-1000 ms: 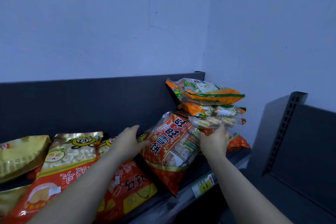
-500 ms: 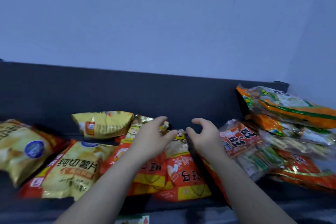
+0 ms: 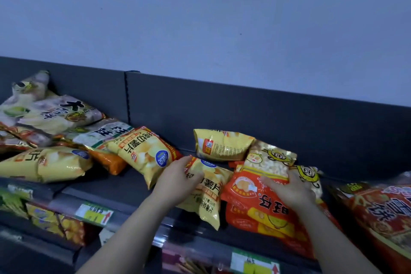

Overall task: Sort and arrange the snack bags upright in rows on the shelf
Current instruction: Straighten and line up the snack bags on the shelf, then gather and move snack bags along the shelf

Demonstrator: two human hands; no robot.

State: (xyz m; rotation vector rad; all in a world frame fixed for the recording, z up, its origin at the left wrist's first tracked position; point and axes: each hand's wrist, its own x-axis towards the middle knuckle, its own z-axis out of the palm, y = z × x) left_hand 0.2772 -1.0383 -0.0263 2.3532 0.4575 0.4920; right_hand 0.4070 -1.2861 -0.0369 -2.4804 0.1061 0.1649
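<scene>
Two hands [image 3: 178, 179] [image 3: 287, 191] seemingly grip neighbouring yellow bag [image 3: 210, 196] and orange bag [image 3: 255, 207]

A single camera, worn on the head, looks forward and down at the shelf [image 3: 124, 187] from close in front. It faces the dark back panel [image 3: 244, 113] and the pale wall [image 3: 222, 18] (the panel's top edge slopes down to the right). Both forearms enter from the bottom edge, with the left hand [image 3: 178, 178] on a yellow chip bag [image 3: 209, 202] and the right hand [image 3: 289, 191] on an orange snack bag [image 3: 255, 204].
</scene>
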